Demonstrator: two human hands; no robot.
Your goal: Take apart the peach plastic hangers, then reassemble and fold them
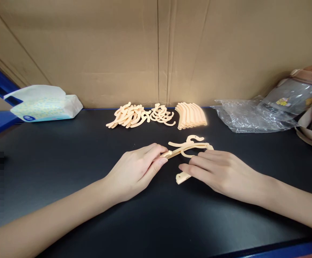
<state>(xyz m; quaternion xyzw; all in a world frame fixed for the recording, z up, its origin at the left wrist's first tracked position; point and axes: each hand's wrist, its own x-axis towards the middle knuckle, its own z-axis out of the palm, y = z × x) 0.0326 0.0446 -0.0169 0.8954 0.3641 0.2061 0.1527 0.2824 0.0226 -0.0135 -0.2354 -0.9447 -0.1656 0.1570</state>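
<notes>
Head view: my left hand [134, 166] pinches one end of the curved strip [176, 151] over the table [156, 225], best held steady, while my right hand [221, 172] bends by its far end, grip unclear.

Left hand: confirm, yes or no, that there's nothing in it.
No, the left hand holds a pale piece between its thumb and fingers, with the end showing past the fingertips.
</notes>
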